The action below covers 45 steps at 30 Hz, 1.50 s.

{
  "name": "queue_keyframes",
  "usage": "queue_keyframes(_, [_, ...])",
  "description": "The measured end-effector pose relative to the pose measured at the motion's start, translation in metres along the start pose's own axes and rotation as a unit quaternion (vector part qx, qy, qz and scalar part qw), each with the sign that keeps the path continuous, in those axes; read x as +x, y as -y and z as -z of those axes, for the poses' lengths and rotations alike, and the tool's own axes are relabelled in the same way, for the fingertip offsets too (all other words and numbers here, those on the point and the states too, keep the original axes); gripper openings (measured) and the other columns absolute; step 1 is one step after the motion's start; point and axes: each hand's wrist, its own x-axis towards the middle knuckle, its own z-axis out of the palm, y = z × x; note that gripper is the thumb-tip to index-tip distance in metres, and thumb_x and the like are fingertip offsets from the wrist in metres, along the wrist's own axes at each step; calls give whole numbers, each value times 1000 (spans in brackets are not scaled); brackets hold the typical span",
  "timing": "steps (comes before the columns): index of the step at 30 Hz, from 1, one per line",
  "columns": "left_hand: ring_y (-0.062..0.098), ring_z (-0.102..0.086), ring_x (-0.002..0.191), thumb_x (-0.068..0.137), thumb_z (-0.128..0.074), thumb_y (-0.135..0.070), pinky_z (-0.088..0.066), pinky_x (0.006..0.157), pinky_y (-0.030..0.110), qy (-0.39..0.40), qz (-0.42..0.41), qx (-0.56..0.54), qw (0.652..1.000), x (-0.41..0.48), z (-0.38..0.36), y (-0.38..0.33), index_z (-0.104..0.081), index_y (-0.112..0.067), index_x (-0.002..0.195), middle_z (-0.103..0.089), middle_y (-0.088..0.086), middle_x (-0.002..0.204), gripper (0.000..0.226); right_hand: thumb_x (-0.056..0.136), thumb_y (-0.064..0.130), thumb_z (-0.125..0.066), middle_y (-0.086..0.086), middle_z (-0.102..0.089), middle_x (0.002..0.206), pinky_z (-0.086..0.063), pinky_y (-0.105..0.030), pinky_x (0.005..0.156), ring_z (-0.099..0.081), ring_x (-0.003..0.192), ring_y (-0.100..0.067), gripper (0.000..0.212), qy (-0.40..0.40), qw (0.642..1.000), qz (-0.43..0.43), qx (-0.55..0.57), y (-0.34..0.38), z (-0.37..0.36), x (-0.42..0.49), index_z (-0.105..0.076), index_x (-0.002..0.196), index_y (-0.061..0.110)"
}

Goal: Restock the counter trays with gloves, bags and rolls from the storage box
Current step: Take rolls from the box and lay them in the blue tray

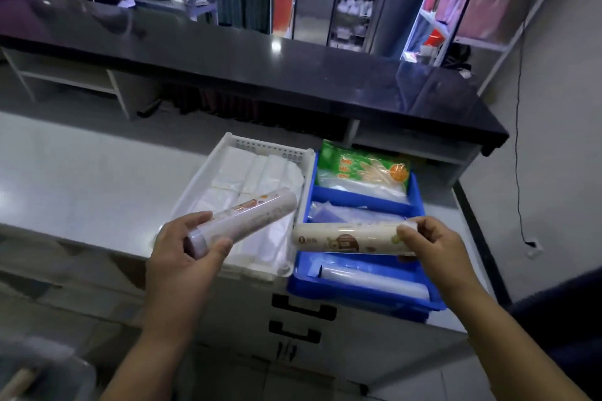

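My left hand (182,246) grips a pale printed roll (250,215) by its near end, tilted up over the white tray (228,148), which holds folded white bags (257,172). My right hand (430,244) pinches the right end of a second printed roll (345,238), held level above the blue tray (361,296). The blue tray has three compartments: a green glove pack (361,166) in the far one, clear bags (338,213) in the middle, and a clear roll (371,280) in the near one.
Both trays sit at the front of a grey counter (97,185) above drawers with black handles (303,308). A black raised countertop (260,68) runs behind. A translucent storage box (42,368) is at lower left. A person stands far back left.
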Motion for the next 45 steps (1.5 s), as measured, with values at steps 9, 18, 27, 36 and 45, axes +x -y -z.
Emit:
queue_keyframes(9, [-7, -57, 80, 75, -73, -16, -44, 62, 17, 23, 17, 3, 1000, -10, -75, -15, -56, -39, 100, -57, -17, 101, 38, 87, 32, -61, -10, -64, 82, -55, -29, 49, -65, 59, -22, 22, 31, 986, -90, -134, -45, 29, 33, -56, 86, 10])
queue_keyframes(18, [1, -58, 83, 77, -71, -22, -44, 60, 15, 48, 17, 19, 999, 4, -89, -16, -55, -41, 103, -56, -20, 101, 36, 93, 33, -52, 0, -61, 96, -50, -30, 67, -58, 76, -17, 13, 26, 900, 65, -431, -55, 32, 41, -55, 93, 21])
queue_keyframes(27, [-2, -57, 84, 75, -72, -21, -45, 66, 19, 68, -3, 31, 997, 28, -74, -13, -56, -41, 102, -55, -26, 98, 37, 92, 43, -42, 5, -56, 121, -43, -36, 87, -48, 107, -15, 32, 304, 807, 202, -464, -46, -60, 32, -55, 119, 32])
queue_keyframes(36, [5, -57, 78, 74, -74, -17, -43, 62, 18, 99, -20, 45, 994, 45, -66, -4, -56, -42, 99, -57, -23, 96, 39, 85, 59, -42, 7, -50, 118, -44, -36, 86, -45, 102, -12, 30, 330, 771, 240, -490, -41, -66, 35, -47, 106, 39])
queue_keyframes(45, [-11, -55, 77, 69, -77, -6, -42, 58, 0, 179, -35, 19, 983, 42, -87, -10, -59, -42, 90, -63, -14, 95, 45, 79, 24, -70, 22, -51, 119, -52, -26, 87, -54, 106, -4, 52, 169, 943, 105, -266, -4, -3, 17, -42, 115, 48])
